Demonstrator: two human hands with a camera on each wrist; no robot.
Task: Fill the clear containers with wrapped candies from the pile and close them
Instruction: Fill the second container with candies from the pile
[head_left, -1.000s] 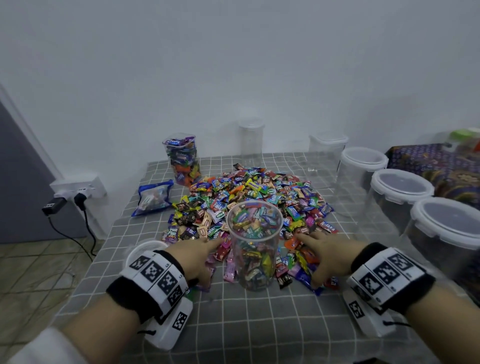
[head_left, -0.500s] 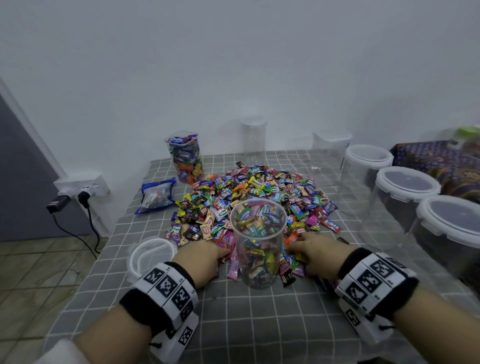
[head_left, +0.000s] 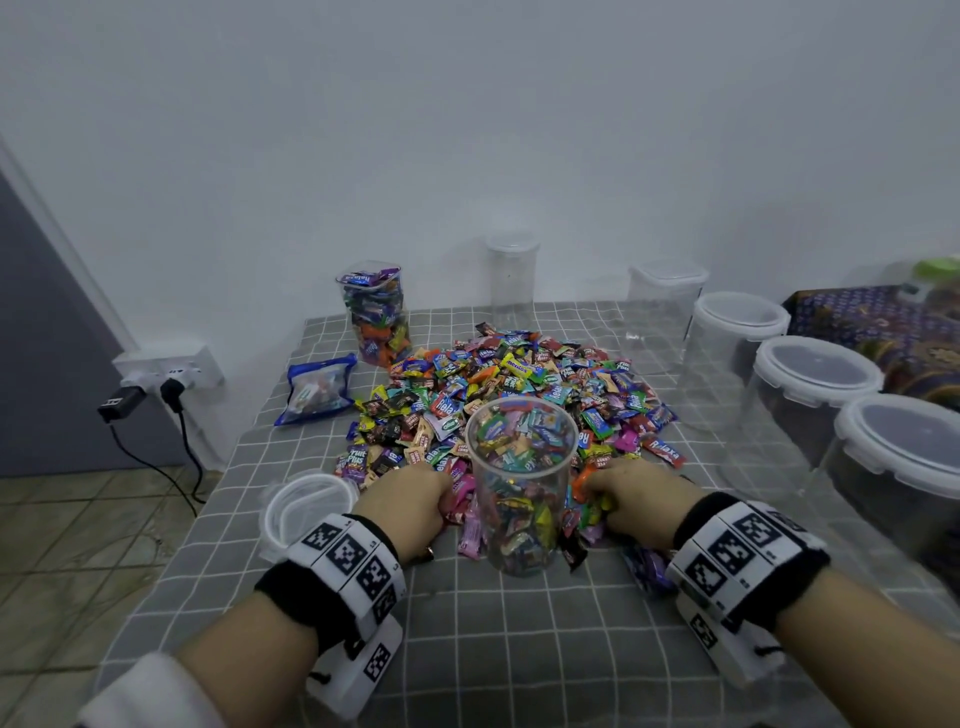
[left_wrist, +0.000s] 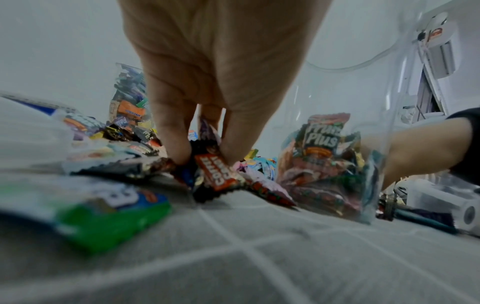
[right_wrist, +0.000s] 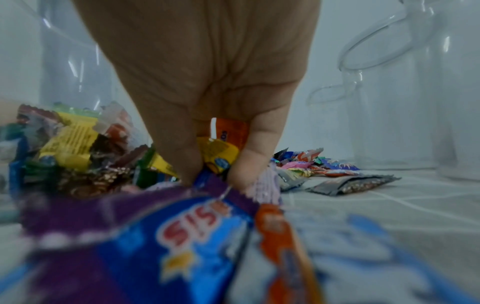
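Observation:
A tall clear container, open at the top and more than half full of candies, stands at the near edge of the candy pile. My left hand lies just left of it, fingers curled round a bunch of wrapped candies on the cloth. My right hand lies just right of it, gripping orange and yellow candies. The container's round lid lies to the left of my left hand. In the left wrist view the container stands at the right.
A filled square jar and a blue candy bag stand at the back left. Empty lidded containers line the table's right side, with two more by the wall. A wall socket with plugs hangs left of the grey checked tablecloth.
Both hands have drawn back toward me and closed round candies at the pile's near edge, on either side of the container. The container has stayed put.

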